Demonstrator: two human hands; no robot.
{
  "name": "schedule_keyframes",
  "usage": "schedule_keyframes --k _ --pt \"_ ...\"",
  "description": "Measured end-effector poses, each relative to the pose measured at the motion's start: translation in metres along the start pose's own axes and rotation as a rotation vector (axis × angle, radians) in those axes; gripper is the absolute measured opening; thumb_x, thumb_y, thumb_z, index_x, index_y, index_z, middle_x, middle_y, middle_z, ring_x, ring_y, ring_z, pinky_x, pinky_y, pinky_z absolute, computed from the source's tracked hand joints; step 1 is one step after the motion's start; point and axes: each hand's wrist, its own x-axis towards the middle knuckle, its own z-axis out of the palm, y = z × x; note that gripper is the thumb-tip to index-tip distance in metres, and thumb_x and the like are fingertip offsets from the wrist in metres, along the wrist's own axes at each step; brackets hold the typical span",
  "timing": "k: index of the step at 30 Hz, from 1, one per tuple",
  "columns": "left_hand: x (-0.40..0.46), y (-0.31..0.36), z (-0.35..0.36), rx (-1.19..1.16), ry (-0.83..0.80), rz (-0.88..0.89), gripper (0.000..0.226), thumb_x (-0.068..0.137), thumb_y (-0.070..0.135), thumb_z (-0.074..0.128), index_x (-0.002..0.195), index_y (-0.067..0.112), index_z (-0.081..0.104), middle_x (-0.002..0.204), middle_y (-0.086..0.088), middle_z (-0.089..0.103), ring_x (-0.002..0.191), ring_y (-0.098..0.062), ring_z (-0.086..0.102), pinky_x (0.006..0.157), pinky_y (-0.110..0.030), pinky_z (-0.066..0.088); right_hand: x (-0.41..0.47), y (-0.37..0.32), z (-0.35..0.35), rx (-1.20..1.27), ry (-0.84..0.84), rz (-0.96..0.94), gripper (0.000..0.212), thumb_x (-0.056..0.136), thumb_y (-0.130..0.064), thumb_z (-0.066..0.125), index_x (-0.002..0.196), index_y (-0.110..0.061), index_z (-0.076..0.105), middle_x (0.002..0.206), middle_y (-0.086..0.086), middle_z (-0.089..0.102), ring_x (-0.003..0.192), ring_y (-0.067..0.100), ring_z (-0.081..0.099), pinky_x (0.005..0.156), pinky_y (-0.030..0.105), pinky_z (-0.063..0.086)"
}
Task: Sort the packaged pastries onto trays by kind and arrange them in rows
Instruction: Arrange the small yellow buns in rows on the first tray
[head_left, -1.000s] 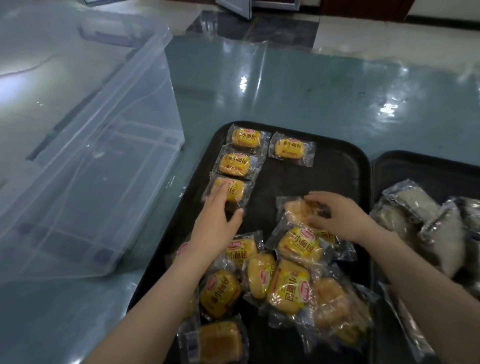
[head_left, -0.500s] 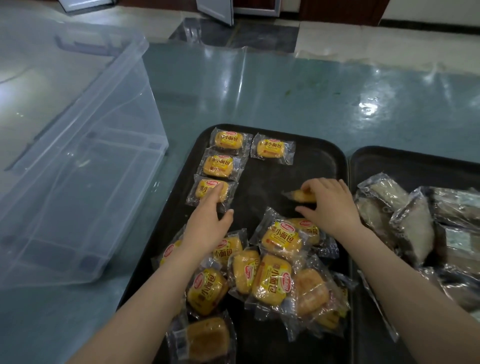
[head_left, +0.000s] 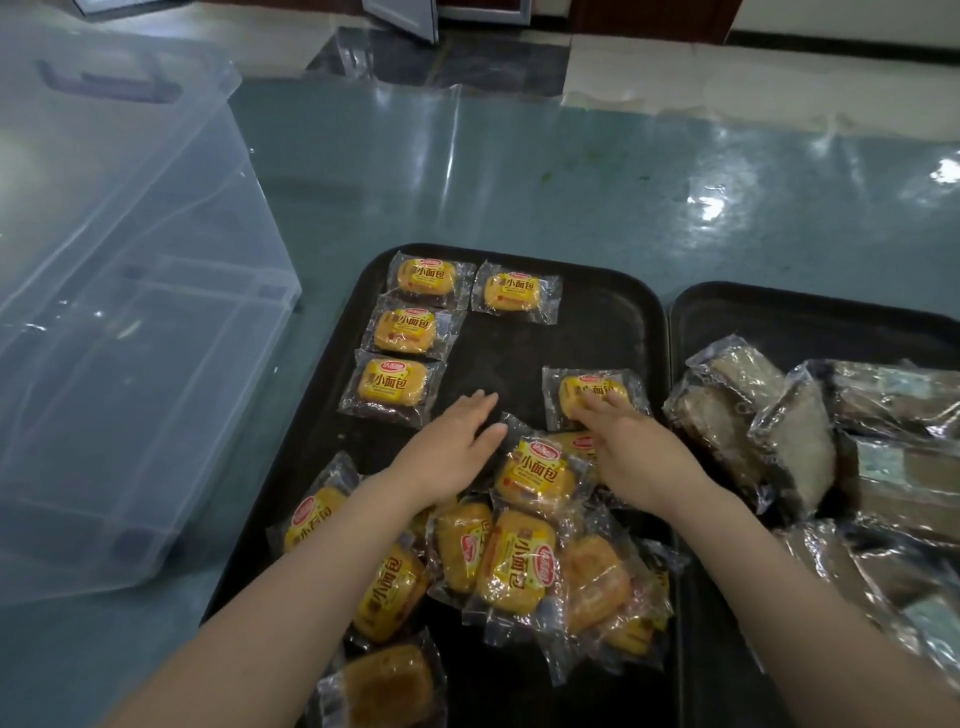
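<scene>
Four yellow bread packets (head_left: 395, 389) lie in order beyond the left hand (head_left: 451, 449), which rests flat and holds nothing. The right hand (head_left: 631, 447) presses straight fingers on a fifth packet (head_left: 587, 392) just ahead of it, on the black tray (head_left: 613, 322). Best to slide it up under the lone second-column packet (head_left: 514, 292), label square. The loose pile (head_left: 519, 561) lies nearer than both hands, the pale wrapped pastries (head_left: 789, 441) right of the right hand

We see yellow buns (head_left: 400, 388) in clear wrappers bearing red logos on a black tray (head_left: 613, 322) at centre. At right, silvery wrappers (head_left: 795, 447) hold pale and brown pastries. The table (head_left: 519, 182) is teal.
</scene>
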Motion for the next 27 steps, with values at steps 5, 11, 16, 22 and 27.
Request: schedule_keyframes --k 5,11,16,22,27 --pt "0.022 0.002 0.006 0.157 -0.132 -0.075 0.071 0.093 0.062 0.018 0.151 0.022 0.009 0.159 0.001 -0.005 0.144 -0.018 -0.008 0.115 -0.041 0.002 0.028 0.006 -0.005 0.043 0.025 0.124 0.056 0.101 -0.013 0.037 0.153 -0.012 0.017 0.161 0.007 0.000 0.147 0.029 -0.005 0.117 0.037 0.007" --pt "0.022 -0.006 0.006 0.233 -0.098 -0.035 0.074 0.090 0.066 0.018 0.150 0.023 0.012 0.158 0.004 -0.001 0.144 -0.013 -0.003 0.114 -0.035 0.007 0.076 0.010 -0.017 0.145 0.159 0.234 0.051 0.099 -0.014 0.044 0.148 -0.016 0.033 0.162 0.006 0.003 0.147 0.028 -0.003 0.116 0.043 0.014" --pt "0.021 -0.003 0.011 0.203 -0.081 -0.040 0.073 0.091 0.064 0.023 0.150 0.022 0.013 0.159 0.001 -0.003 0.144 -0.016 -0.006 0.115 -0.039 0.006 0.102 0.011 -0.022 0.220 0.180 0.243 0.053 0.097 -0.012 0.048 0.148 -0.019 0.034 0.162 0.001 0.003 0.148 0.024 -0.004 0.116 0.044 0.015" --pt "0.009 0.009 0.011 -0.063 -0.033 -0.054 0.048 0.087 0.053 0.052 0.129 0.030 0.050 0.153 0.006 0.027 0.142 -0.014 0.018 0.109 -0.033 0.025 0.074 0.004 -0.024 0.295 0.331 0.152 0.040 0.096 -0.016 0.054 0.135 -0.019 0.052 0.148 0.002 0.042 0.134 0.022 0.040 0.106 0.033 0.034" --pt "-0.008 0.011 0.013 -0.237 0.178 -0.089 0.020 0.083 0.039 0.066 0.099 0.036 0.054 0.094 0.021 0.058 0.093 0.001 0.056 0.070 -0.010 0.038 0.010 0.006 -0.005 0.275 0.114 0.005 0.039 0.091 -0.018 0.062 0.130 -0.021 0.059 0.137 -0.003 0.054 0.128 0.014 0.047 0.104 0.022 0.031"
